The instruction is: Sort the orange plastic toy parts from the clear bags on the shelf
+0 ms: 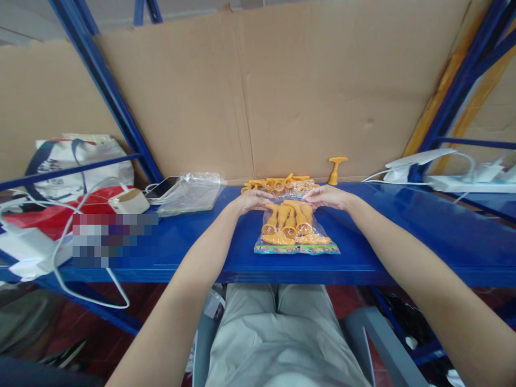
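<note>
A clear plastic bag (296,236) with a colourful printed bottom strip lies on the blue shelf (403,236), filled with several orange plastic pieces. My left hand (252,200) and my right hand (328,196) both pinch the bag's far end, one at each corner. Behind the bag sits a loose pile of orange pieces (278,185). One single orange piece (336,169) stands upright against the cardboard wall.
A stack of empty clear bags (191,192) and a phone (163,187) lie at left, with a white charger (129,201), cables and a tote bag (72,161). A white power strip (467,183) sits at right. Cardboard (282,97) backs the shelf.
</note>
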`<action>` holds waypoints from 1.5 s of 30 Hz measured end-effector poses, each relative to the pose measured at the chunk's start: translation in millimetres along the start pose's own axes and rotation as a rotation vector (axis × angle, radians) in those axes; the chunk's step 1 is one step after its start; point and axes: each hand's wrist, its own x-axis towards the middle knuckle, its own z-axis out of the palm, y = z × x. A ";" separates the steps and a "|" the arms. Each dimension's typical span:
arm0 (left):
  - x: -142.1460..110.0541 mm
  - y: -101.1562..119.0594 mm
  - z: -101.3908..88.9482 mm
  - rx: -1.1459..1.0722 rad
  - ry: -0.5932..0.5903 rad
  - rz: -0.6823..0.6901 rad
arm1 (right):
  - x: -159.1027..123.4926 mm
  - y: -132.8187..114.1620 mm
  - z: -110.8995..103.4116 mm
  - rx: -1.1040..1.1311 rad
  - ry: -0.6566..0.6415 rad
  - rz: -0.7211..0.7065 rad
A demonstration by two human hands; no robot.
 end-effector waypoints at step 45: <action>-2.4 2.9 21.8 1.260 0.287 0.989 | -14.2 -20.0 19.7 -0.437 -0.102 -0.232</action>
